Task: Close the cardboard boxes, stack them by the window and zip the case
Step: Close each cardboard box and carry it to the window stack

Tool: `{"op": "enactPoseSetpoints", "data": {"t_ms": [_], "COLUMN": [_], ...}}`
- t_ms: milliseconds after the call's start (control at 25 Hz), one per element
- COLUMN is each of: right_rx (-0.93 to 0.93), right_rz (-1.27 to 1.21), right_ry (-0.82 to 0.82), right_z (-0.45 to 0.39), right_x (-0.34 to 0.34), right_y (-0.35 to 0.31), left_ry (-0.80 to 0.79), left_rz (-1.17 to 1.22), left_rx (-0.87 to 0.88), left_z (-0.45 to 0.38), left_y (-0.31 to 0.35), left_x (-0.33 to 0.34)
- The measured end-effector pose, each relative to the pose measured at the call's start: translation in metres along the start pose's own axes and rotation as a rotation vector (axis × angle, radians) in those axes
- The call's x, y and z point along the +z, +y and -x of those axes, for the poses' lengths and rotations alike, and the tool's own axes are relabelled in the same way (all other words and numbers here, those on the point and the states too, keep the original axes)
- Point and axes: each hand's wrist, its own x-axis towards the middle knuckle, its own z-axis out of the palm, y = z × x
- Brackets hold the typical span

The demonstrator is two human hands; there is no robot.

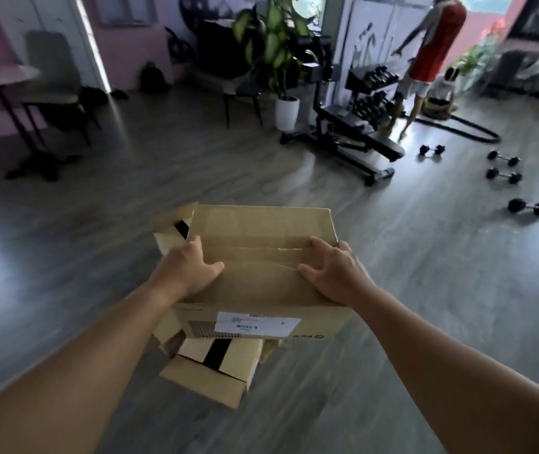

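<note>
the top cardboard box (pixel 255 257) sits on a lower box (pixel 209 371) in the middle of the floor (pixel 425 290), flaps folded shut, with a white label (pixel 256 324) on its near side. the left hand (pixel 186 268) grips its left edge, thumb lying on the lid and fingers wrapped over the side; the right hand (pixel 333 273) mirrors it on the right edge, fingers curled down the side (the fingertips are out of sight). to carry it well, i'd judge a level lift with even pressure from both sides keeps the flaps from springing. the lower box looks loosely closed, a dark strip (pixel 215 353) showing. dumbbells (pixel 504 175) lie well apart. no case is in view, and the picture is blurred.
</note>
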Motion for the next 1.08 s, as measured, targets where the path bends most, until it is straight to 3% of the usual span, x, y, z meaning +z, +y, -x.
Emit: {"op": "enactPoseSetpoints", "data": {"t_ms": [240, 560, 1080], "right_rx": [-0.15, -0.431, -0.745], "right_rz": [0.019, 0.022, -0.006], "right_ry": [-0.123, -0.237, -0.465], "right_z": [0.02, 0.022, -0.11], "right_x": [0.056, 0.139, 0.292], "right_y": [-0.158, -0.36, -0.644], "left_ry": [0.009, 0.183, 0.329], "left_rz": [0.006, -0.031, -0.002], "left_rx": [-0.183, -0.468, -0.787], "left_z": [0.08, 0.148, 0.086], "left_y": [-0.131, -0.287, -0.502], "left_x": [-0.105, -0.218, -0.343]}}
